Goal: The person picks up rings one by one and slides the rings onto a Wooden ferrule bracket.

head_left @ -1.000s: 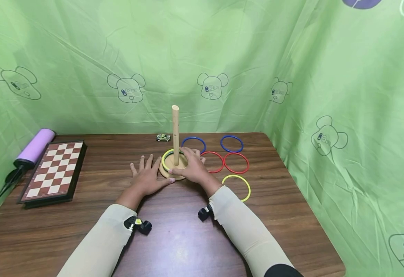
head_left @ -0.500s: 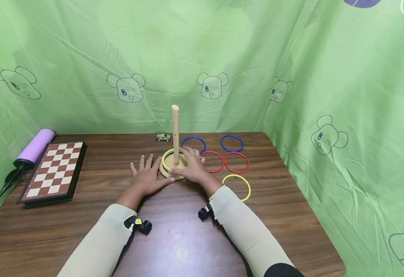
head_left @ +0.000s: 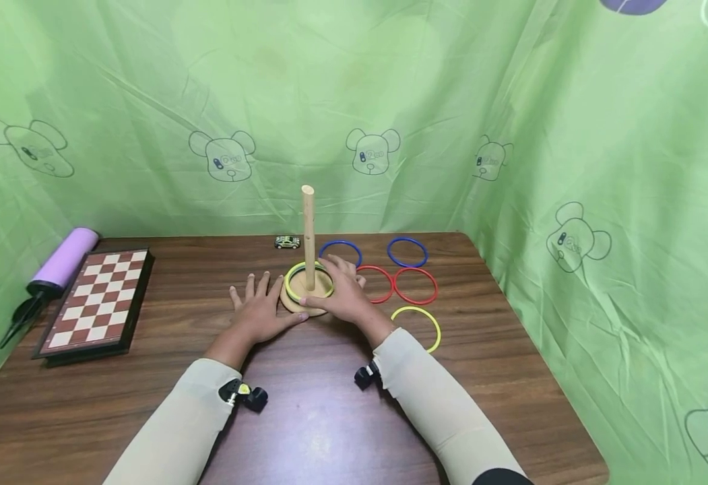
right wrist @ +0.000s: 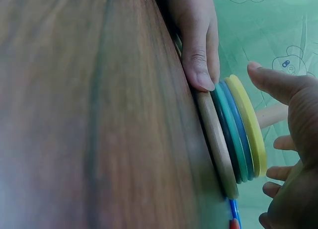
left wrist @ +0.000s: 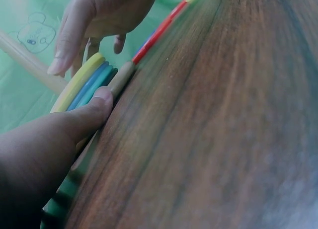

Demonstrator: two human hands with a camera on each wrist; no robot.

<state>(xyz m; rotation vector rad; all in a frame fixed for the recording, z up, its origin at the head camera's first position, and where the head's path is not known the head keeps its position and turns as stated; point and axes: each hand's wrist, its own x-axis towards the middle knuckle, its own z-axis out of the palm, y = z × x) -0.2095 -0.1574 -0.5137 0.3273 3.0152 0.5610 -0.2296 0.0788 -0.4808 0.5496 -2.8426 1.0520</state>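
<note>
A wooden post stands upright on a round wooden base. Stacked over the base around the post are a yellow ring on top, a blue ring, a teal ring and a dark one lowest. My left hand lies with fingers spread on the table, left of the base, its thumb against the base's edge. Over the stack's right side is my right hand, thumb and fingers extended around the yellow ring; the right wrist view shows a gap between them and it.
Right of the base lie two blue rings, two red rings and a loose yellow ring. A toy car sits behind the post. At left are a checkered board and a purple pump.
My right hand has shifted slightly right, off the stacked yellow ring, and more of that ring's outline shows. The left hand keeps its place.
</note>
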